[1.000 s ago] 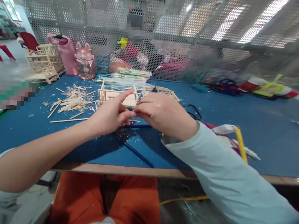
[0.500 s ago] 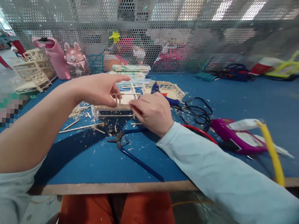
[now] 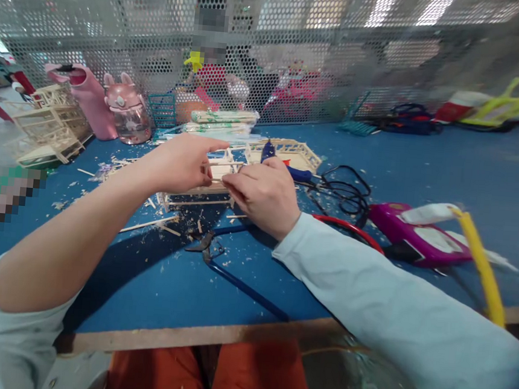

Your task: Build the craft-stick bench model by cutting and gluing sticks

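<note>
Left hand (image 3: 178, 162) was at stick frame (image 3: 221, 172), grip unclear; right hand (image 3: 266, 192) had fingers pressed together. Plastic packs (image 3: 242, 130) near worktop's (image 3: 151, 294) far edge held sticks (image 3: 225, 117).

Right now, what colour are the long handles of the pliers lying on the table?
The handles are blue, showing best in the head view.

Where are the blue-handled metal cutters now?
Head view, slightly left of centre: the blue-handled cutters lie on the blue tabletop, in front of the pale wooden stick frame.
</note>
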Action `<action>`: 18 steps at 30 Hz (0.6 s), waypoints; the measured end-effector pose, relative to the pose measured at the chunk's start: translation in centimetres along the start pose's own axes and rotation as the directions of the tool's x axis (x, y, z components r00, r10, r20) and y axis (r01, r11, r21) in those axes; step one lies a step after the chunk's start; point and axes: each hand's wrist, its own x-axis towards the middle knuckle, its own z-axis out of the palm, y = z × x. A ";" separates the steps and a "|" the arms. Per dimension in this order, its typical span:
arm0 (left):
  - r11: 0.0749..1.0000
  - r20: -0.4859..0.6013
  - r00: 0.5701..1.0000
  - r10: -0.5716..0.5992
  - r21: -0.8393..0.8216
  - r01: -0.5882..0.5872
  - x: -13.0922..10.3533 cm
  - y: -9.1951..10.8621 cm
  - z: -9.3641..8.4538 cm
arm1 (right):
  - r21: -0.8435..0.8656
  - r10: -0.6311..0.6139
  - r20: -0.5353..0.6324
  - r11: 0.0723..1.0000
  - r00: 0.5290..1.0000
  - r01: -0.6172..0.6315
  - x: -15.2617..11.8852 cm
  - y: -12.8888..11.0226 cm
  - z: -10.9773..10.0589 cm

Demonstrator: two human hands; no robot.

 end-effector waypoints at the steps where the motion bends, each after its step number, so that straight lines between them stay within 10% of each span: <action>1: 1.000 -0.011 1.000 0.011 0.024 -0.011 0.0 -0.1 0.0 | 0.031 0.013 -0.010 0.999 1.000 -0.013 -0.1 0.1 -0.1; 6: 0.997 -0.026 0.999 0.044 0.061 -0.043 -0.1 -0.4 0.2 | 0.180 0.139 -0.093 0.976 0.986 -0.120 -0.9 0.8 -0.9; 18: 0.995 -0.006 0.999 0.036 0.096 -0.035 0.0 -0.4 0.1 | 0.047 0.013 -0.025 0.999 1.000 -0.012 -0.8 1.4 0.2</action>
